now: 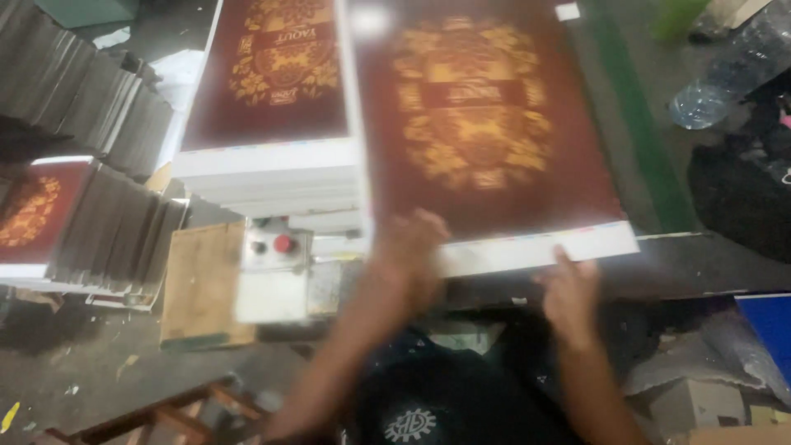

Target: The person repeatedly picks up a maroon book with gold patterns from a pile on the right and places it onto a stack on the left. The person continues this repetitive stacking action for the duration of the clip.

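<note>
A large dark red printed sheet (486, 124) with a gold ornamental pattern and a white border lies in front of me, blurred by motion. My left hand (408, 251) rests on its near edge, fingers on the sheet. My right hand (570, 288) grips the same near edge further right, thumb up against the white border. To the left stands a thick stack of the same printed sheets (272, 99).
A small grey control box with a red button (276, 272) sits on a wooden board (202, 284). Piles of grey boards and a smaller printed stack (41, 214) fill the left. A green strip (638, 124), a plastic bottle (725, 74) and dark bags lie to the right.
</note>
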